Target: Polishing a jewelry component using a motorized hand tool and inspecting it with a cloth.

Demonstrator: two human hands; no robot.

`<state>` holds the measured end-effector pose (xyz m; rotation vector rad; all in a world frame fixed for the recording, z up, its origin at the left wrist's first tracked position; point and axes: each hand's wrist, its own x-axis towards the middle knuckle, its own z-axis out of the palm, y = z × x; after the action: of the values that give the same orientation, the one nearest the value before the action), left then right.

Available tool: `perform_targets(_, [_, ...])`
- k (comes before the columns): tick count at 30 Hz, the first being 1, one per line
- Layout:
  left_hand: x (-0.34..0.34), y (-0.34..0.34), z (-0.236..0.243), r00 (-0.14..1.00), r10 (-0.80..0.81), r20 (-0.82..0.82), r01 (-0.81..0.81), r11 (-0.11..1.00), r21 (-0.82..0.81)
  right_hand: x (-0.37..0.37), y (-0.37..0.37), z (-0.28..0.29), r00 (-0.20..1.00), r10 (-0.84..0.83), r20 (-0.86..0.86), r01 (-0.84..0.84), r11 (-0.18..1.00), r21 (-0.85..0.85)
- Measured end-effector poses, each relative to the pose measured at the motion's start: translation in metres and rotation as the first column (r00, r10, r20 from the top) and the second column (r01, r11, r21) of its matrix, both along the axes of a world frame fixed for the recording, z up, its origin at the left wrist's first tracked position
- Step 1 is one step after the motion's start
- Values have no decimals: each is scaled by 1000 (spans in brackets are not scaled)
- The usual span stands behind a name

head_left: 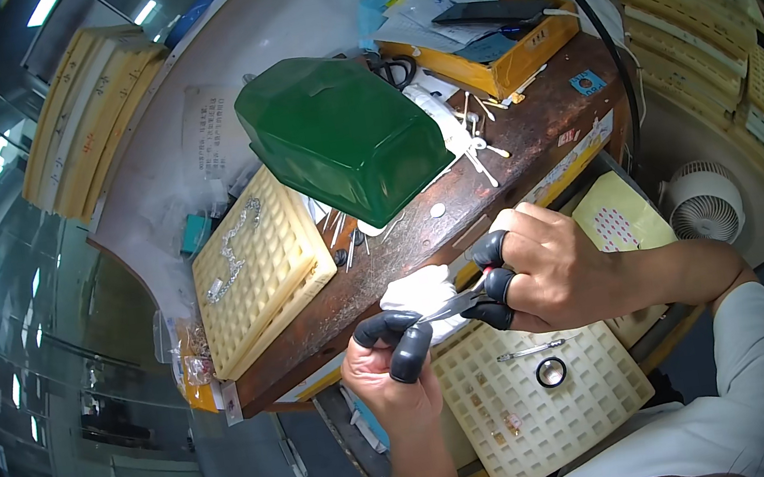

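Note:
My right hand (552, 268), with black finger cots on several fingers, grips a slim silver tool (450, 307) that tapers toward the left. It looks like tweezers or fine pliers; the fingers hide its handle. The thumb and forefinger of my left hand (389, 359), also in black cots, are pinched together at the tool's tip. Whatever lies between them is too small to make out. Just behind the tool is a crumpled white cloth (414, 291). Below my hands a cream grid tray (608, 387) bears a loupe (550, 372), a thin metal piece (530, 350) and small gold-coloured pieces (511, 423).
A green lamp cover (339, 137) stands over the brown bench (420, 233). Left of it, a silver chain (231, 260) lies on stacked grid trays (263, 294). Cotton swabs (486, 165) and a yellow box (513, 59) are behind. At right are a white fan (704, 203) and tray stacks (685, 30).

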<state>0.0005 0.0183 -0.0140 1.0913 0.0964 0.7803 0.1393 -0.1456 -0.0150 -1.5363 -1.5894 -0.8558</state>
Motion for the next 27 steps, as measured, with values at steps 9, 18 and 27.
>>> perform_targets(9, [-1,3,-2,999,-38,9,38,999,-21,2,1,1,995,-38,89,38,999,-1])
perform_targets(18, [0,1,-2,1000,-18,-1,18,992,122,4,-1,2,990,-23,138,25,1000,-13])
perform_targets(27, [-2,4,-3,999,-51,3,51,999,0,5,0,5,988,-13,151,17,1000,-25])
